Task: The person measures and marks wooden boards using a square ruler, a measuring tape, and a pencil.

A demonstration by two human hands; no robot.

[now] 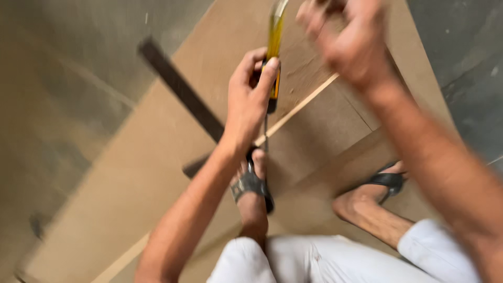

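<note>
Yellow-handled tool (pixel 274 39), slim, with a translucent yellow grip and a dark lower end; a thin metal shaft runs down from it toward the board. Exact kind not clear through the motion blur.

Head view:
- Left hand (pixel 250 99) is wrapped around the tool's handle, thumb pressed along its side, holding it nearly upright above the board.
- Right hand (pixel 348 36) is raised above and to the right of the tool, apart from it, heavily blurred; cannot tell whether its fingers are curled or spread, or whether it grips anything.
- Brown fibreboard sheet (pixel 157 157) lies flat on the grey floor (pixel 63 94), with a pale strip or edge (pixel 304 102) crossing it diagonally just beside the tool's tip.
- Dark flat bar (pixel 181 89) rests slantwise on the sheet, left of the left hand.
- Person's feet in dark sandals stand on the sheet: left foot (pixel 251 183) directly beneath the tool, right foot (pixel 385 181) off to the right.
- White trousers (pixel 314 259) fill the bottom edge.
</note>
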